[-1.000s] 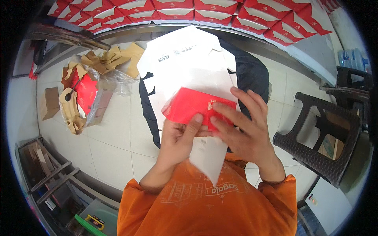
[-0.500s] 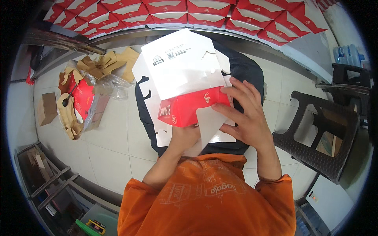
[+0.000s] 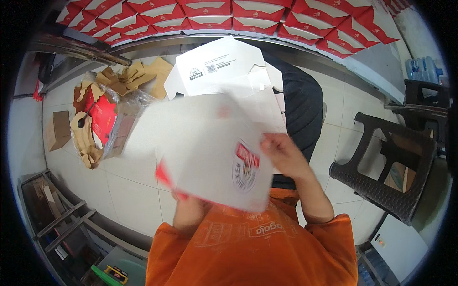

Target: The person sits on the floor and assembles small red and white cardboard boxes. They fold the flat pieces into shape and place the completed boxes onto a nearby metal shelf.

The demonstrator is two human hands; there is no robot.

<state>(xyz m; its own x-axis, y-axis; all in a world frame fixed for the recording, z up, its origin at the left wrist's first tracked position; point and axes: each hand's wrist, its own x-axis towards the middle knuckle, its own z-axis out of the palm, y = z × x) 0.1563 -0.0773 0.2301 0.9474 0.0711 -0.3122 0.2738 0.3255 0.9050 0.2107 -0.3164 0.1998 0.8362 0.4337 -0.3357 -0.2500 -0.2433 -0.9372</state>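
Observation:
A white food carton (image 3: pixel 210 138) with a red side and a printed emblem is held up in front of me, partly smeared by motion. My right hand (image 3: pixel 285 155) grips its right edge with fingers curled. At its lower left corner, beside a red patch, my left hand (image 3: pixel 190 209) holds it from below; most of those fingers are hidden behind the board. Under and beyond the carton lie flat white carton blanks (image 3: pixel 219 64) with cut flaps, stacked on a dark cloth-like surface (image 3: pixel 303 100).
Rows of folded red and white boxes (image 3: pixel 210 9) fill the table at the far side. On the left floor stands a torn plastic-wrapped package (image 3: pixel 102 119) with brown paper (image 3: pixel 129 76) and a small brown box (image 3: pixel 58 131). A dark plastic stool (image 3: pixel 391 167) stands right.
The carton has turned and swung nearer and to the left, so its large white printed panel now shows instead of the red folded side. My right hand has closed on its edge.

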